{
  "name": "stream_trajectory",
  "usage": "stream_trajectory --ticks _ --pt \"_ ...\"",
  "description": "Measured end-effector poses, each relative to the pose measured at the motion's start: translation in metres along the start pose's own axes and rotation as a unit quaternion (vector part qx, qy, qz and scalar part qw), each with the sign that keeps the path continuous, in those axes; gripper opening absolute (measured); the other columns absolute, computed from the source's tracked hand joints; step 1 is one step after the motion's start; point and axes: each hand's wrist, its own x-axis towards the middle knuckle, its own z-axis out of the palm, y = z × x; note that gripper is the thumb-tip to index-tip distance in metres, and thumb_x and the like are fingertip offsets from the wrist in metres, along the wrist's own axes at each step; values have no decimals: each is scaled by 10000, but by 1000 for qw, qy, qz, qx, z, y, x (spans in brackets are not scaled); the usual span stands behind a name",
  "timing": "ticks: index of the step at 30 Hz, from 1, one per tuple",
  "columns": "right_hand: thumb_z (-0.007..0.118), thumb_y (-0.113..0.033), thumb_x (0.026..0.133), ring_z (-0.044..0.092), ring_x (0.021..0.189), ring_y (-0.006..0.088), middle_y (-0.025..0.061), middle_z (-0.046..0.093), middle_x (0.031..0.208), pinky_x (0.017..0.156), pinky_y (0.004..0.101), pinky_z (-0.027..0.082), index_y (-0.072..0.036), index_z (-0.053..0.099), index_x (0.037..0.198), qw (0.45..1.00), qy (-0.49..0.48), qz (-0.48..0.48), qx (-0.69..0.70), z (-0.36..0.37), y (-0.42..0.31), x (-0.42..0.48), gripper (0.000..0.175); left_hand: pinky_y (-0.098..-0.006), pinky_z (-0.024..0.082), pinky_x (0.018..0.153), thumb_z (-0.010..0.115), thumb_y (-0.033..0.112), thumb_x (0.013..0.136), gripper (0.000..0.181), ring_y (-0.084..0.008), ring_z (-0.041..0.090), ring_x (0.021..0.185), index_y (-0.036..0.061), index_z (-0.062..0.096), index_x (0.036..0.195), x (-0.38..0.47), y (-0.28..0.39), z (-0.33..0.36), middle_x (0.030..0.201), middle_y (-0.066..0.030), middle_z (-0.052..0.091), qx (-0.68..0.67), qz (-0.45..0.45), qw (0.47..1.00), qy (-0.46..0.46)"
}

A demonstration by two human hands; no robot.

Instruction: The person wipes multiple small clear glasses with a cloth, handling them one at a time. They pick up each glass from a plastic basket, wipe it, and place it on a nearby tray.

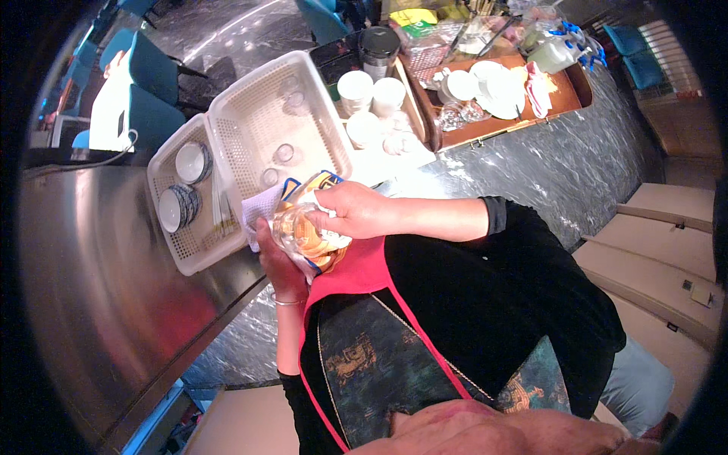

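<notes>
A clear glass (289,228) is held in front of my chest, partly wrapped in cloth. My left hand (280,263) cups it from the left and below, with a pale purple waffle cloth (260,211) bunched beside the fingers. From the right, my right hand (359,210) presses whitish cloth at the glass, its thumb near the rim. A yellow, white and blue printed cloth (319,245) hangs between both hands. Just beyond them stands a white perforated plastic basket (250,128) with several small clear glasses (284,153) inside.
A smaller basket (185,266) holds stacked patterned bowls (177,209) and chopsticks (220,196). White cups (356,91) and a dark lidded canister (379,48) stand right of the baskets. Farther right, a brown tray (472,132) carries dishes; spray bottles (554,56) are beyond. A steel counter (102,261) lies left.
</notes>
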Motion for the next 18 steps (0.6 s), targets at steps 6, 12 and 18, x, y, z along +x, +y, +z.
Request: stream_trajectory --ticks 6,12,18 --pt "620 -234 818 624 652 400 189 601 655 595 495 502 -24 552 786 985 23 -30 -171 -5 17 -23 224 -301 449 947 631 161 957 463 -146 566 1064 -21 452 1343 29 -36 1 1238 -73 582 217 220 944 113" --pt "606 -248 863 567 650 425 223 554 658 599 479 451 3 538 773 994 111 16 8 -44 25 -32 275 -248 487 763 628 250 962 336 -102 589 897 25 586 1207 21 -33 1 1053 -27 624 145 187 969 72" --pt "600 -192 895 604 691 84 18 657 787 574 241 513 -72 694 1073 958 130 253 31 -169 67 -119 234 -216 462 588 614 336 962 287 -68 561 709 84 613 1100 13 -9 -15 862 17 604 45 176 975 128"
